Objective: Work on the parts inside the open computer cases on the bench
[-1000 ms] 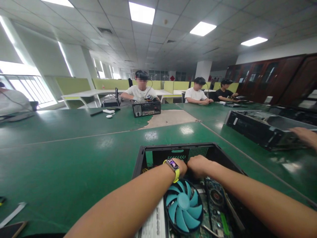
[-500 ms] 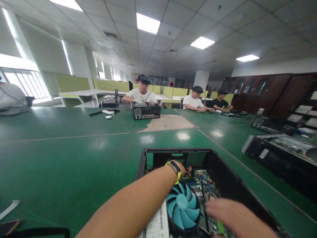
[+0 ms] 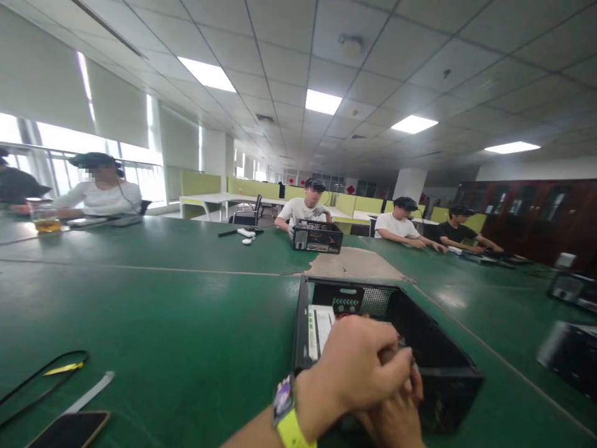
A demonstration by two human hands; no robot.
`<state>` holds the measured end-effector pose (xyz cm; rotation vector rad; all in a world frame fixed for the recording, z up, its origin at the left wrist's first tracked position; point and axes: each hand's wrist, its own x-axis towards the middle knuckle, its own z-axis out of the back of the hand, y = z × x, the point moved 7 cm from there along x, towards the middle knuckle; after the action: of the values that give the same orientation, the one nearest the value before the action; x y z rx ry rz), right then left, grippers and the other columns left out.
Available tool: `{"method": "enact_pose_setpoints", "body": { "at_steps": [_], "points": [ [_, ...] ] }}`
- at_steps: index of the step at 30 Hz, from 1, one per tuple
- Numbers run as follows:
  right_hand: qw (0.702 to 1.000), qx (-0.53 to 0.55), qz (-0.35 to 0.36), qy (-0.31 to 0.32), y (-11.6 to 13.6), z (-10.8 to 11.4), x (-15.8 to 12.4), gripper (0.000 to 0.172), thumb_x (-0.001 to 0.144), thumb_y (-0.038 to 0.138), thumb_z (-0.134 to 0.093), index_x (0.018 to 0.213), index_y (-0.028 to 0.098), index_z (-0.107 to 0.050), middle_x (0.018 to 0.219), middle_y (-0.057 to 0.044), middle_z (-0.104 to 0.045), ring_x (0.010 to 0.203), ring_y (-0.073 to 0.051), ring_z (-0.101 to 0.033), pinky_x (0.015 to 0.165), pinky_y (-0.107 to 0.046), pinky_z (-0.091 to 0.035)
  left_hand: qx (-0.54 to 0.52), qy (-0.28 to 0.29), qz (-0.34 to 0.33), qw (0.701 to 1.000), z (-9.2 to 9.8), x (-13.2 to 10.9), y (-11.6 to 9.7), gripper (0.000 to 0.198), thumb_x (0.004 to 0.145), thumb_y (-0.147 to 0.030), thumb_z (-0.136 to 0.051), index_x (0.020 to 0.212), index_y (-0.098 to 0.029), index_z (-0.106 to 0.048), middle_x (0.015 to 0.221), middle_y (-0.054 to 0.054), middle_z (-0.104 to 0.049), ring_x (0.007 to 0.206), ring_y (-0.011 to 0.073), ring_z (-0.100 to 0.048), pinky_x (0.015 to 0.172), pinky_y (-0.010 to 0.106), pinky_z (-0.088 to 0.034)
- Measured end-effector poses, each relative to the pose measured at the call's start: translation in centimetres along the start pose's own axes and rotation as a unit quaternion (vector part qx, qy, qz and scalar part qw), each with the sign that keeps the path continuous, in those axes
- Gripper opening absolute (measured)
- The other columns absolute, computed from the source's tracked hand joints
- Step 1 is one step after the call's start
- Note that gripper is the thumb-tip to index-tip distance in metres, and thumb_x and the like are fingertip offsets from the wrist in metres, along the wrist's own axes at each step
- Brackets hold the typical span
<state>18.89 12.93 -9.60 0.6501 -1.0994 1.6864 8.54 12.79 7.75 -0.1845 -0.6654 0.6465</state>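
Observation:
A black computer case (image 3: 443,336) lies with its open side up on the green table in front of me. My left hand (image 3: 359,358), with a yellow-banded watch at its wrist, is over the near part of the case. Its fingers are curled, thumb and forefinger close together; what they hold, if anything, is hidden. Just below and partly behind it is my right hand (image 3: 396,414), close against the left, its fingers bent and mostly covered. A white-labelled metal box (image 3: 321,330) shows inside the case, left of my hands. My hands block most of the interior.
At the near left lie a phone (image 3: 69,430), a pale strip (image 3: 91,392) and a black cable (image 3: 41,361). Across the table a person (image 3: 303,208) handles another computer case (image 3: 318,236). More cases (image 3: 571,358) stand at the right. A glass cup (image 3: 45,216) is far left.
My left hand has come back from deep inside the case and now meets my right hand over its near part. The view has swung left, and the blue fan is hidden now.

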Motion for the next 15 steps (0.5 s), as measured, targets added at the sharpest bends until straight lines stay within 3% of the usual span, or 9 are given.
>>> {"method": "enact_pose_setpoints", "body": {
  "at_steps": [2, 4, 5, 7, 9, 11, 13, 15],
  "points": [
    [0.992, 0.039, -0.043, 0.110, -0.3, -5.7, 5.5, 0.055, 0.079, 0.035, -0.053, 0.132, 0.030, -0.038, 0.138, -0.008, -0.042, 0.132, -0.033, -0.027, 0.109, -0.054, -0.011, -0.038, -0.037, 0.104, 0.993, -0.5, -3.4, 3.2, 0.040, 0.084, -0.040, -0.040, 0.050, -0.018, -0.040, 0.050, -0.002, -0.045, 0.049, 0.0090, -0.038, 0.050, 0.024, -0.029],
    [0.956, 0.105, -0.117, 0.246, 0.0, -10.2, 11.1, 0.065, 0.080, 0.032, -0.053, 0.140, 0.024, -0.026, 0.150, -0.009, -0.020, 0.138, -0.032, -0.010, 0.111, -0.050, -0.005, -0.054, -0.031, 0.228, 0.972, -3.0, -6.8, 7.4, 0.039, 0.080, -0.037, -0.043, 0.048, -0.018, -0.033, 0.047, -0.004, -0.036, 0.047, 0.0089, -0.031, 0.047, 0.025, -0.023],
    [0.928, 0.142, -0.151, 0.308, 0.7, -11.7, 13.5, 0.072, 0.079, 0.029, -0.054, 0.142, 0.022, -0.020, 0.151, -0.010, -0.012, 0.139, -0.031, -0.004, 0.111, -0.050, -0.004, -0.057, -0.010, 0.284, 0.957, -4.8, -8.4, 9.4, 0.037, 0.076, -0.035, -0.047, 0.047, -0.018, -0.032, 0.046, -0.004, -0.032, 0.047, 0.0088, -0.029, 0.046, 0.025, -0.021],
    [0.890, 0.183, -0.186, 0.375, 3.0, -12.9, 17.3, 0.079, 0.078, 0.031, -0.056, 0.143, 0.012, -0.015, 0.150, -0.018, -0.012, 0.137, -0.036, -0.011, 0.108, -0.054, -0.015, -0.062, 0.055, 0.361, 0.929, -8.7, -11.1, 13.0, 0.035, 0.065, -0.027, -0.054, 0.043, -0.018, -0.029, 0.043, -0.006, -0.026, 0.045, 0.0083, -0.026, 0.046, 0.024, -0.018],
    [0.868, 0.223, -0.187, 0.403, 6.0, -12.4, 18.9, 0.079, 0.078, 0.040, -0.055, 0.141, 0.009, -0.020, 0.146, -0.022, -0.023, 0.132, -0.036, -0.026, 0.103, -0.051, -0.029, -0.102, 0.105, 0.408, 0.901, -12.1, -13.2, 15.9, 0.037, 0.060, -0.024, -0.056, 0.039, -0.018, -0.026, 0.040, -0.006, -0.019, 0.044, 0.0079, -0.023, 0.045, 0.024, -0.017],
    [0.853, 0.277, -0.162, 0.411, 9.2, -10.5, 17.9, 0.071, 0.079, 0.047, -0.052, 0.139, 0.016, -0.029, 0.142, -0.013, -0.035, 0.129, -0.027, -0.036, 0.101, -0.040, -0.035, -0.179, 0.108, 0.423, 0.882, -14.1, -14.4, 17.9, 0.037, 0.061, -0.027, -0.055, 0.039, -0.019, -0.025, 0.040, -0.007, -0.017, 0.044, 0.0077, -0.021, 0.046, 0.024, -0.018],
    [0.832, 0.368, -0.139, 0.390, 11.4, -7.7, 14.7, 0.053, 0.080, 0.046, -0.053, 0.129, 0.027, -0.044, 0.132, -0.001, -0.050, 0.120, -0.017, -0.045, 0.098, -0.027, -0.037, -0.259, 0.068, 0.402, 0.875, -14.7, -14.8, 18.7, 0.032, 0.063, -0.032, -0.054, 0.044, -0.020, -0.031, 0.043, -0.006, -0.024, 0.047, 0.0088, -0.025, 0.048, 0.024, -0.024],
    [0.795, 0.471, -0.140, 0.356, 11.6, -4.2, 10.1, 0.023, 0.081, 0.038, -0.054, 0.100, 0.029, -0.064, 0.100, 0.005, -0.067, 0.096, -0.011, -0.059, 0.084, -0.019, -0.043, -0.299, 0.033, 0.368, 0.880, -14.2, -14.8, 18.6, 0.025, 0.063, -0.034, -0.054, 0.049, -0.020, -0.038, 0.048, -0.005, -0.033, 0.052, 0.0105, -0.031, 0.053, 0.025, -0.029]
  ]
}}
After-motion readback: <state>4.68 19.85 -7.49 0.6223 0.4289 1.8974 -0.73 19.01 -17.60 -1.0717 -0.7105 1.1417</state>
